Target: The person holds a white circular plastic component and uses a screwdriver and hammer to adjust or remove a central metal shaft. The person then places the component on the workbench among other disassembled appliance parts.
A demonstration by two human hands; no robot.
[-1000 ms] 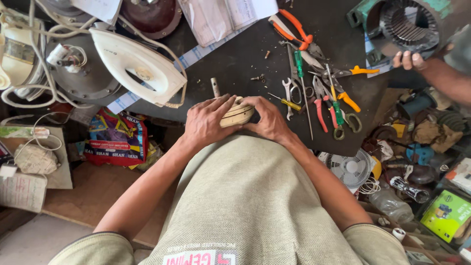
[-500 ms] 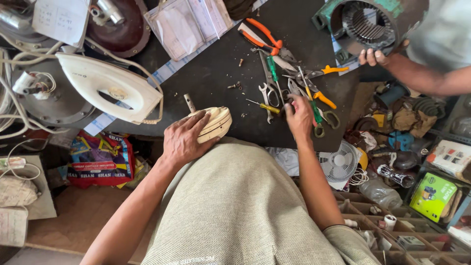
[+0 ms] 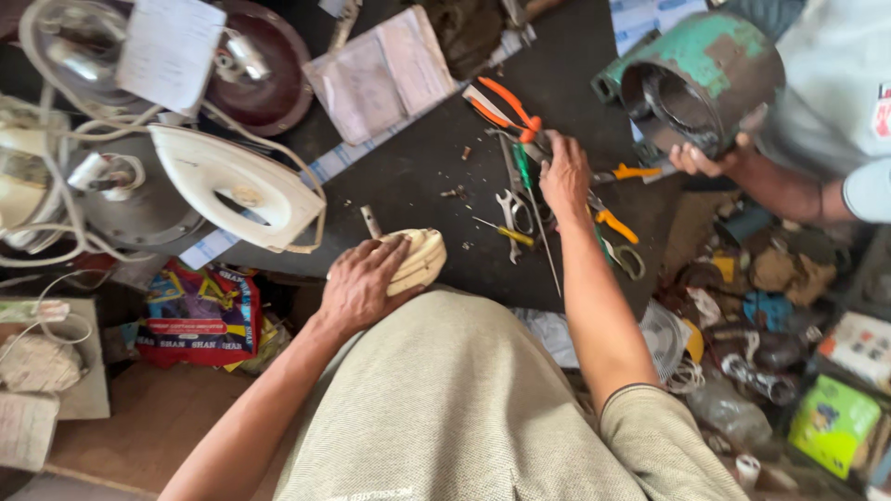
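My left hand point(image 3: 364, 283) holds a cream, ridged, rounded plastic part point(image 3: 418, 260) against the near edge of the dark worktable point(image 3: 418, 176). A short metal stub point(image 3: 370, 221) sticks out behind the part. My right hand point(image 3: 564, 176) is stretched forward onto a heap of hand tools; its fingers lie over a green-handled screwdriver point(image 3: 523, 172) beside orange-handled pliers point(image 3: 501, 104). Whether the fingers have closed on a tool is hidden. A small yellow-handled screwdriver point(image 3: 506, 232) lies between my two hands.
A white clothes iron shell point(image 3: 227, 186) lies left of my left hand, with cords and round metal appliance parts beyond it. Another person's hand point(image 3: 698, 160) holds a green motor housing point(image 3: 701, 79) at the far right. Papers point(image 3: 380, 74) lie at the back. Cluttered parts fill the right floor.
My right hand left the cream part and reached forward to the tool heap. My left hand keeps the part at the table edge. The view shifted left.
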